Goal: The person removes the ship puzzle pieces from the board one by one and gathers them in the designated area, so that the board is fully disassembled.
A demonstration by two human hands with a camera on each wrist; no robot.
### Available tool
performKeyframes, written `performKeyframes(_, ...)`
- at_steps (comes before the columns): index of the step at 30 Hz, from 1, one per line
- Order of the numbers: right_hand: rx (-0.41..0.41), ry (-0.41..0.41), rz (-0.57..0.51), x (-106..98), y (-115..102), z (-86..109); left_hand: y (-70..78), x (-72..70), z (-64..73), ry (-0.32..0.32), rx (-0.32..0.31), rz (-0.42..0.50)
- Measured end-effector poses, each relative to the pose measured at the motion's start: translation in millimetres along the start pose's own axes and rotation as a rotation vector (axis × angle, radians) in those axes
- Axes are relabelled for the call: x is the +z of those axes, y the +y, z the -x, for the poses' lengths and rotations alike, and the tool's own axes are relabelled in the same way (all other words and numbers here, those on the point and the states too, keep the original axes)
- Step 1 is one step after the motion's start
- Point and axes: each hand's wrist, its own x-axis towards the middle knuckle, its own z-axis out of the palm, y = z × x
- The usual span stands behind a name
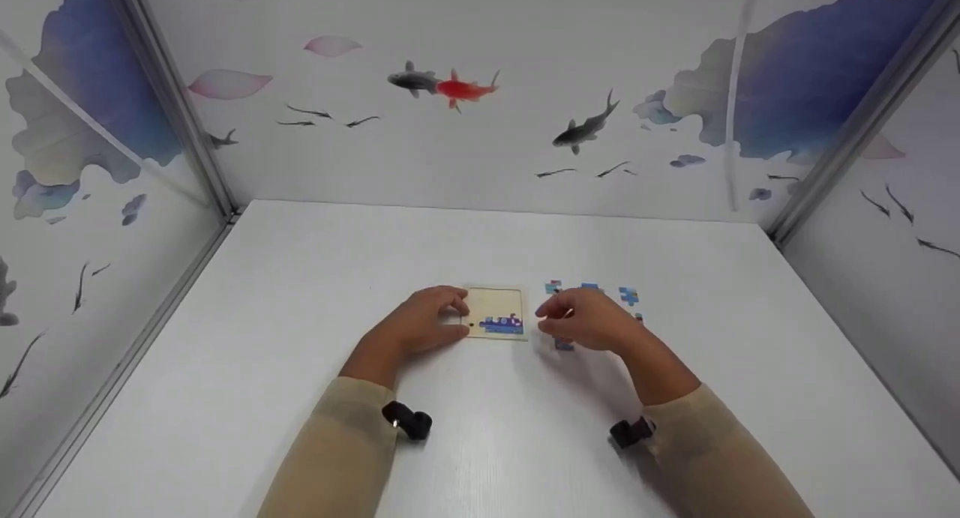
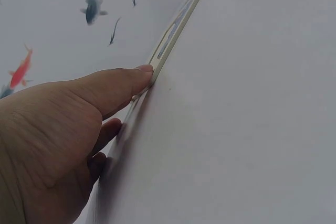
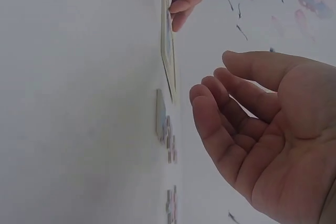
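Note:
A shallow wooden puzzle board (image 1: 495, 302) lies on the table, with joined blue and purple pieces (image 1: 501, 324) in its lower right part. My left hand (image 1: 427, 319) holds the board at its left side, thumb at the near corner and fingers toward the far one. In the left wrist view, the thumb (image 2: 139, 77) presses on the board's edge. Just right of the board hovers my right hand (image 1: 589, 319), fingers loosely bent. A gap shows between its thumb and fingertips in the right wrist view, with nothing held there.
Loose jigsaw pieces lie around and beneath the right hand, among them one at the far left (image 1: 553, 286), one at the right (image 1: 628, 296) and one nearer me (image 1: 563, 345). Printed panels (image 1: 480, 151) wall the white table (image 1: 480, 443) at the back and sides.

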Motion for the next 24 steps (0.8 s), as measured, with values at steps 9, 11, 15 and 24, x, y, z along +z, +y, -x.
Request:
performKeyframes(9,-0.028,-0.042,-0.038,4.8,-27.3,-11.9,0.1,-0.1,-1.2,-0.004,-0.007,0.025)
performKeyframes(11,-0.027,-0.048,-0.075,5.8,-33.8,-16.4,-0.5,-0.7,-1.0,-0.004,-0.003,0.026)
performKeyframes(15,-0.034,-0.061,-0.115,8.2,-44.2,-24.7,-0.4,-2.1,-0.5,-0.005,-0.005,0.028)
performKeyframes(24,-0.026,-0.058,-0.141,23.9,-33.8,-36.8,-0.5,-2.8,-1.7,-0.009,0.018,0.022)
